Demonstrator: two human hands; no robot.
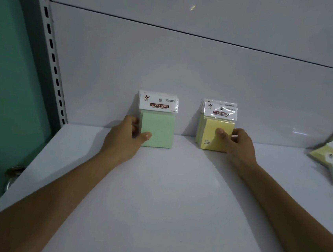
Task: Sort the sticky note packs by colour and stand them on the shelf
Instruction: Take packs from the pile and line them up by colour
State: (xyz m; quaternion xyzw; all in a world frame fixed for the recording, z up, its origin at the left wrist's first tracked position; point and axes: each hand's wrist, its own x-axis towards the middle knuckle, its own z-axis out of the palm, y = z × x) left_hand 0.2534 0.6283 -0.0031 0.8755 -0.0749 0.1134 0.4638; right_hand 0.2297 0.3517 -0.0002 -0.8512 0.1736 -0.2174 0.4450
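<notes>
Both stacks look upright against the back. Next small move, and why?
Probably ease the right hand off the yellow stack and reach for the loose packs heaped at the right of the shelf. That stack and the green stack, gripped by the left hand, already stand against the back panel, colours apart, so the heap seems to be what remains.

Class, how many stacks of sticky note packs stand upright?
2: green stack, held by the left hand; yellow stack, held by the right hand. Packs behind may be hidden.
</notes>
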